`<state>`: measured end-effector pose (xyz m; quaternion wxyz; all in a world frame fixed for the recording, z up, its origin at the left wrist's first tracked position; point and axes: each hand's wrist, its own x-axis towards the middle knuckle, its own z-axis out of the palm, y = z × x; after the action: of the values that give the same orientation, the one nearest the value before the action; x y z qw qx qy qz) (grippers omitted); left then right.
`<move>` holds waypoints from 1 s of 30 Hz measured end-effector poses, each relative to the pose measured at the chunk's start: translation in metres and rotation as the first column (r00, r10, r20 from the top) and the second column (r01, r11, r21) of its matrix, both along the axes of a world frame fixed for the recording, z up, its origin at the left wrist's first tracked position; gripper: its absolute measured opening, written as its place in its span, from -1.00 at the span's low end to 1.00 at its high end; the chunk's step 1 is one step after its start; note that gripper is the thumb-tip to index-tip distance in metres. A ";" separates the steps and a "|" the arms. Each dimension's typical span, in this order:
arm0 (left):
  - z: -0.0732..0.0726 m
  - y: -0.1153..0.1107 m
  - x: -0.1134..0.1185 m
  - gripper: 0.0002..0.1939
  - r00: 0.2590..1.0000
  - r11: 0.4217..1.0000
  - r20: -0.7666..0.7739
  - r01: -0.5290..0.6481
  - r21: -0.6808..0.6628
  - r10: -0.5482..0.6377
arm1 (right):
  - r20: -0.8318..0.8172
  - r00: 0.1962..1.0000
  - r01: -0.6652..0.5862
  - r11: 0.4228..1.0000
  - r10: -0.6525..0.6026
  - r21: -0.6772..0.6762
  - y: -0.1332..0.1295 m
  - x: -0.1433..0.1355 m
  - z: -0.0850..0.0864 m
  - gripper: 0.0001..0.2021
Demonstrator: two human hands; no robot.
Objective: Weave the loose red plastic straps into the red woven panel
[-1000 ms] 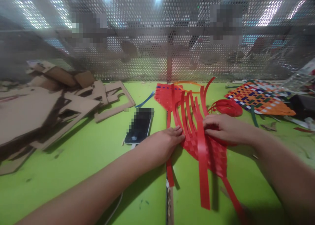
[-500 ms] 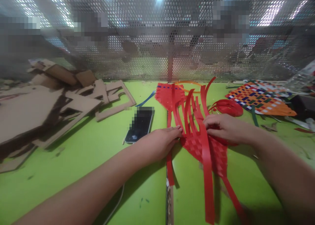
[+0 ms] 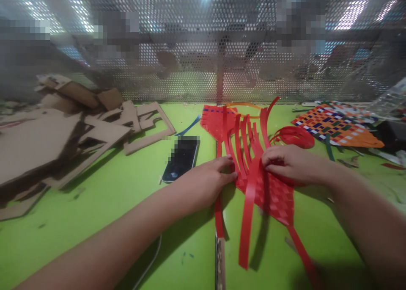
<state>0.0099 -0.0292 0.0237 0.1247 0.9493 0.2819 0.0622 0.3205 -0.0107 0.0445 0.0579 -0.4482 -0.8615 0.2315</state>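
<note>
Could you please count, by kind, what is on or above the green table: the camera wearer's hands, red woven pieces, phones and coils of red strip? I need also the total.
Left hand and right hand: 2
Near red woven piece and far red woven piece: 2
Phone: 1
Coil of red strip: 1
Total: 6

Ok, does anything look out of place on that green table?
Yes: a phone lies just beyond the left forearm, odd among craft materials. The cardboard pieces on the left are heaped askew, and loose scraps litter the right side. The red woven piece shows no clear damage.
</note>
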 end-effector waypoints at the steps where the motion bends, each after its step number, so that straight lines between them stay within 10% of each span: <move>1: 0.003 -0.002 0.000 -0.59 1.000 1.000 -0.002 -0.004 0.017 0.004 | 0.004 1.000 -0.011 1.000 0.011 0.002 0.000 0.000 0.000 -0.80; 30: -0.004 -0.008 0.015 -0.73 0.981 0.994 0.170 -0.101 0.045 0.091 | 0.021 0.995 0.098 0.987 -0.096 -0.128 -0.005 -0.010 0.010 -0.85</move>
<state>0.0250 -0.0375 0.0202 0.1192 0.9290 0.3141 0.1555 0.3101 -0.0158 0.0546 0.0338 -0.4941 -0.8223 0.2803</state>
